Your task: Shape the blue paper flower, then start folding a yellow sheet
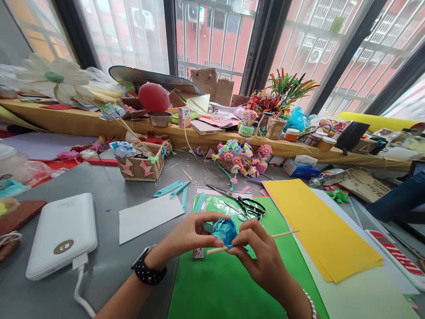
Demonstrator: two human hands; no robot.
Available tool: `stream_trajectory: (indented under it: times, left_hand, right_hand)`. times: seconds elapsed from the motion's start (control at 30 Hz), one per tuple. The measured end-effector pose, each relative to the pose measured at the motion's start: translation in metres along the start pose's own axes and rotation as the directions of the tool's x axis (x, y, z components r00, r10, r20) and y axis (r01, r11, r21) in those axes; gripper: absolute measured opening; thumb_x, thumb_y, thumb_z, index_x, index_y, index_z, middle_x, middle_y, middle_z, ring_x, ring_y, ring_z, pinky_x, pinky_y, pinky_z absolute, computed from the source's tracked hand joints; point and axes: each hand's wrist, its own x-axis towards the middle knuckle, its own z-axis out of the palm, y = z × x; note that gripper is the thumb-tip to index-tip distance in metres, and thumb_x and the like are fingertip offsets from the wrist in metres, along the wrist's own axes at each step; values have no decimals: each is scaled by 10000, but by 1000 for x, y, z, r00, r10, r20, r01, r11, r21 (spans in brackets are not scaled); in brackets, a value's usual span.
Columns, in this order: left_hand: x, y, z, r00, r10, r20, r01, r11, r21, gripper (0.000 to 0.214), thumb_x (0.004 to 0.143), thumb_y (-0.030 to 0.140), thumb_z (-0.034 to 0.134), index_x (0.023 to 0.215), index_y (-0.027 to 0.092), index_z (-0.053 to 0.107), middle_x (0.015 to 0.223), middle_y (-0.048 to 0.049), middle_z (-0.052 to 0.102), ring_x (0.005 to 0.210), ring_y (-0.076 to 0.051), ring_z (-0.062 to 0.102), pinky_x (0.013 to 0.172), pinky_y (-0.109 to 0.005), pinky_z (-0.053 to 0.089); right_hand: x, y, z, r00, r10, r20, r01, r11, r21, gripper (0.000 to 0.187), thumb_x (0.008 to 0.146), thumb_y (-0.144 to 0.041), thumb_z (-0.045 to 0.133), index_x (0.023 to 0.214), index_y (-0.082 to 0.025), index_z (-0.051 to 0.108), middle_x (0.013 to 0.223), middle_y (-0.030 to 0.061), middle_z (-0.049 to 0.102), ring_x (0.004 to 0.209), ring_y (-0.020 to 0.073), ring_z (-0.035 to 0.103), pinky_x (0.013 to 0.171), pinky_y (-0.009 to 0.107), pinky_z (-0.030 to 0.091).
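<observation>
A blue folded-paper flower (225, 230) sits above the green sheet (212, 283), gripped between the thumb and fingers of my left hand (184, 232). My right hand (262, 252) pinches blue paper at the flower's lower right edge. A thin wooden stick (285, 233) passes through the right hand's grip, its near end sticking out below the flower. Whether stick and flower are joined is hidden by my fingers. Just beyond lie black-handled scissors (254, 206) and a smaller silver pair (237, 212). Light-blue paper strips (168, 188) rest at the far left of the hands.
Left of my hands are a white paper sheet (149, 219) and a white power bank (63, 235) with a cable. Yellow paper (318, 226) lies to the right. A decorated cardboard box (141, 166) and crocheted-looking flowers (235, 155) stand behind, below a cluttered ledge (186, 139).
</observation>
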Motion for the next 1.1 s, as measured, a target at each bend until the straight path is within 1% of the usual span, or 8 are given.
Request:
stream_trajectory:
  times: [0.13,0.27,0.63,0.77,0.87,0.97,1.03,1.1]
  left_hand:
    - [-1,4,3,1000,22,-14,-22,998,-62,494,610,301,731,1077,194,607,959,-31,609,626,-98,531,529,-187,407]
    - [-1,6,5,1000,6,-12,-7,995,-97,458,623,260,724,1060,188,608,892,-15,614,599,-91,529,560,-204,427]
    - [-1,4,4,1000,27,15,-25,997,-79,427,653,235,708,1060,180,591,787,11,592,532,-57,487,492,-166,385]
    - [-2,5,5,999,28,21,-27,999,-45,431,675,265,691,1081,183,574,721,21,577,514,-68,489,469,-173,379]
    - [-5,9,7,996,88,-7,-88,996,24,432,688,253,679,1102,207,562,896,-23,603,654,-120,565,537,-199,448]
    - [-7,12,7,974,217,-70,-211,974,83,453,680,235,695,1112,238,560,1179,-57,507,953,-207,556,732,-262,496]
    - [-7,13,6,956,275,-101,-265,959,104,456,691,238,693,1125,242,552,1219,-66,470,1053,-234,508,765,-266,497]
    - [-8,13,5,945,305,-116,-292,950,112,453,699,237,689,1129,237,549,1223,-72,456,1074,-240,492,757,-255,501]
  right_hand:
    - [-2,-1,0,999,51,-19,-51,998,22,70,851,-203,498,786,-190,520,746,21,486,644,141,522,541,255,446]
    - [-2,-3,0,998,60,-35,-59,998,13,79,848,-208,503,775,-187,522,739,23,488,643,147,529,542,262,448]
    - [-3,-3,2,998,25,-53,-26,999,-26,104,862,-232,491,775,-189,528,719,21,496,636,143,532,524,258,454]
    - [-4,-3,5,989,-52,-136,33,990,-136,120,881,-247,465,792,-198,527,728,22,505,622,137,542,511,250,457]
    - [-5,-2,4,970,-118,-214,67,971,-229,88,862,-294,511,856,-207,525,773,28,511,660,142,552,555,256,479]
    - [-4,0,-2,939,-115,-323,24,962,-273,222,802,-391,580,924,-218,514,797,37,501,709,166,549,573,276,491]
    - [-2,0,-7,927,-100,-362,-10,957,-291,244,788,-422,585,922,-228,520,783,35,503,700,171,548,556,281,489]
    - [0,0,-10,929,-113,-353,-2,951,-310,224,791,-419,580,900,-229,533,760,29,518,674,165,558,546,275,489]
